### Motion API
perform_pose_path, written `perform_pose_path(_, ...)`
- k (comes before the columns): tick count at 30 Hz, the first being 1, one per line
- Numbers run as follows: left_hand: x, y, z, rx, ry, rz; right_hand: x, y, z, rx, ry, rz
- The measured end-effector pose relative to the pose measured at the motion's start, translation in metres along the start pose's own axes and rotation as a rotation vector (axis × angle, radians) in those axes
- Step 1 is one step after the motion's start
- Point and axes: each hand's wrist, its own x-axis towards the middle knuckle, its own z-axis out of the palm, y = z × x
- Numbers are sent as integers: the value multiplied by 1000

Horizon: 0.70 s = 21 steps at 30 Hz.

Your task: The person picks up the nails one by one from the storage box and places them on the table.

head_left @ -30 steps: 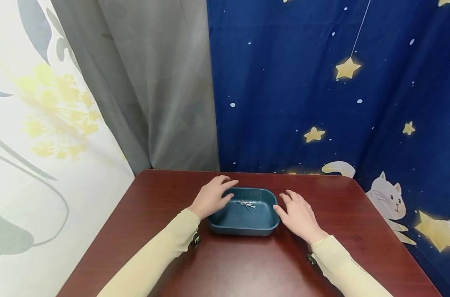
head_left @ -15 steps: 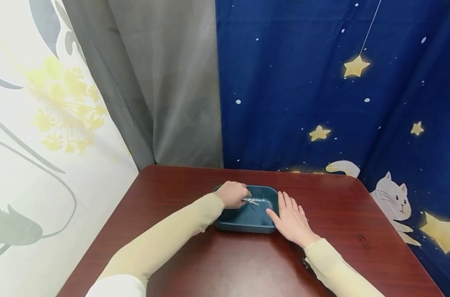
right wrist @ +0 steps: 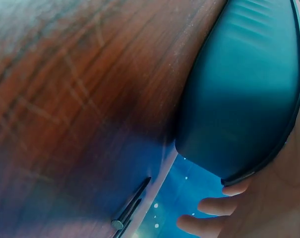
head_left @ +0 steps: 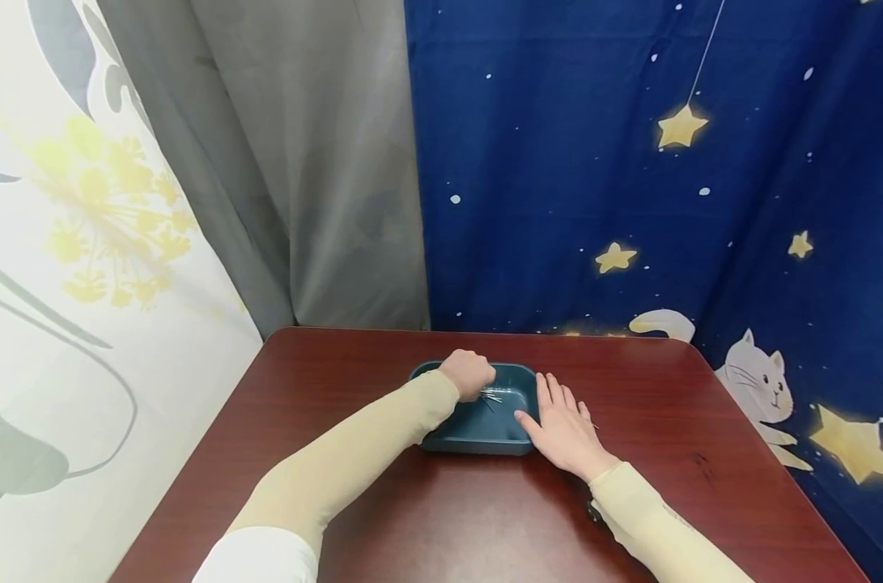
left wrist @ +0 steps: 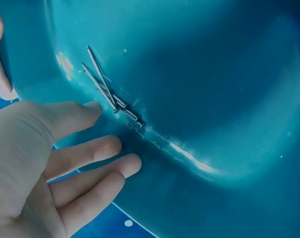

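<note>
A dark teal tray (head_left: pixel 477 446) stands on the table, with a small heap of metal nails (left wrist: pixel 100 88) lying inside against its side. My left hand (head_left: pixel 469 375) is inside the tray, its thumb and bent fingers spread beside the nails and holding none in the left wrist view. The palm and fingers of my right hand (head_left: pixel 563 429) rest along the tray's right rim, fingers straight. Below that hand, the right wrist view shows the tray's outer wall (right wrist: pixel 244 89) and a few loose nails (right wrist: pixel 133 203) on the table.
The reddish-brown wooden table (head_left: pixel 324 372) has rounded far corners. Behind it hang a grey curtain (head_left: pixel 354 202) and a blue curtain (head_left: pixel 528 162) with stars. A white patterned curtain (head_left: pixel 62 364) hangs at the left.
My left hand has moved from the tray's left rim to the nails inside. My right hand has come from beside the tray onto its right rim.
</note>
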Motion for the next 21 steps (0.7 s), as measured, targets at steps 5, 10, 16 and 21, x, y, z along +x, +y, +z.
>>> perform_pose_path(5, 6, 0, 4, 40, 0, -9, 2, 1, -3, -15, 5, -7)
perform_pose_path(10, 12, 3, 6, 88, 0, -6, 3, 3, -4, -22, 1, -7)
perform_pose_path(16, 18, 7, 10, 141, -50, -5, 0, 1, -3, -9, 2, -9)
perform_pose_path(21, 17, 9, 11, 171, -78, 9, 0, -1, -2, -6, 3, -3)
